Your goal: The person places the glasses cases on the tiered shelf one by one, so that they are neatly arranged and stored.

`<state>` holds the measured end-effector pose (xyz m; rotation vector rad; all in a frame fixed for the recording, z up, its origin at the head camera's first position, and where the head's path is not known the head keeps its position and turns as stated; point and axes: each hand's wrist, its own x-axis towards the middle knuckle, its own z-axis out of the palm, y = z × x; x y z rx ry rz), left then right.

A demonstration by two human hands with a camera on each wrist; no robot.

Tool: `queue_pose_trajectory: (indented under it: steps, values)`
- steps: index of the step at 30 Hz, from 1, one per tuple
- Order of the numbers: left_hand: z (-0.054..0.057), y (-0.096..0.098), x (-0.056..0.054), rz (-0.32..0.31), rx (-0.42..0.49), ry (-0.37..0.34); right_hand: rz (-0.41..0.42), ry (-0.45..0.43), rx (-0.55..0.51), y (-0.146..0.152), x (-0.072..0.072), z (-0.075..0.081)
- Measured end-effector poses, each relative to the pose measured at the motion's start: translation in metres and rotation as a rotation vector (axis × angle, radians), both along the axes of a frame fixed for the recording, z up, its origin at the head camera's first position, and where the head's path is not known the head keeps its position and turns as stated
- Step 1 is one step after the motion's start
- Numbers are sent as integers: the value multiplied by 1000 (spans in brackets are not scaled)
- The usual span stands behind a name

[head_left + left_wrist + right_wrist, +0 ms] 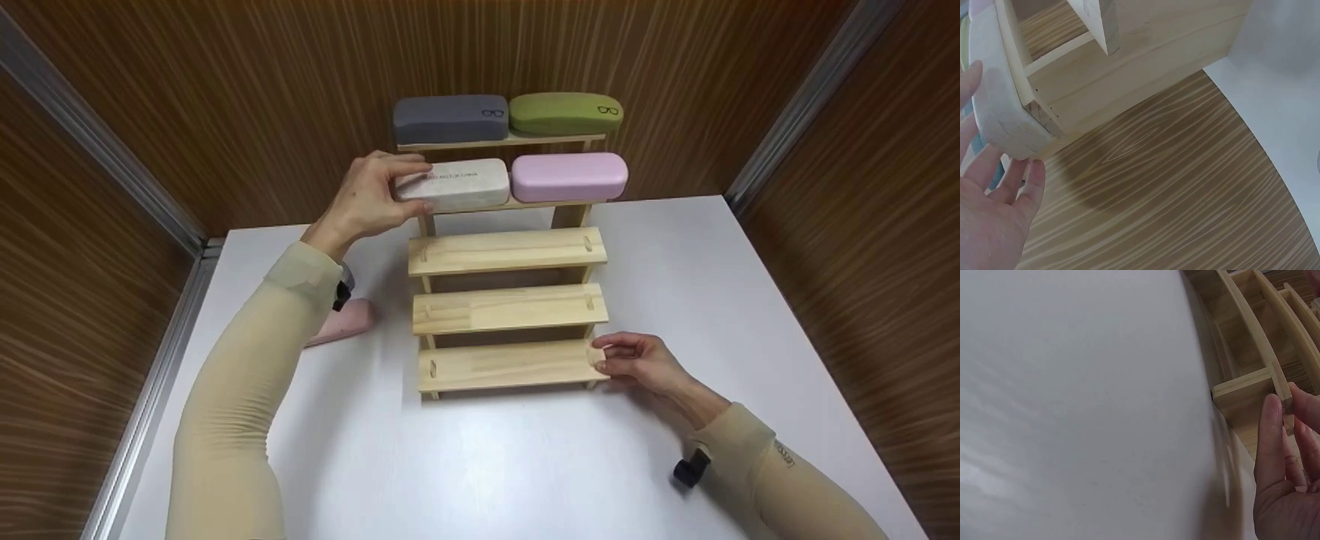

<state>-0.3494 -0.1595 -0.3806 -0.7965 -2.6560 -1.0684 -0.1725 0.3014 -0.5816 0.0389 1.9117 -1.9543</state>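
Observation:
A tiered wooden display rack (510,251) stands on the white table. My left hand (369,193) grips the left end of a white marbled glasses case (469,184), thumb at its front and fingers over the top. That case sits on the second tier from the top, beside a pink glasses case (570,178). In the left wrist view the fingers curl round the end of the white case (1002,107). My right hand (646,366) pinches the right end of the lowest shelf (510,366) between thumb and fingers, also seen in the right wrist view at the shelf end (1279,385).
The top tier carries a grey-blue glasses case (450,120) and a green glasses case (566,114). A light pink case (349,321) lies on the table left of the rack, partly hidden by my left sleeve. Wood-grain panels (300,75) enclose the table (510,465).

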Motion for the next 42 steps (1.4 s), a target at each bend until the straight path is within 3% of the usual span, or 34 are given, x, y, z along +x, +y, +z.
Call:
queue_pose_trajectory:
  steps: [13,23,34,42]
  values:
    - [1,-20,15,23,28,24,10,-31,4,1,-3,0]
    - [-5,-43,33,71,46,-17,19,-29,34,-2,-4,2]
    - [-20,-69,53,128,68,-20,17,-10,42,-4,-5,-1]
    - [-36,-84,65,157,78,-69,32,16,40,1,-2,0]
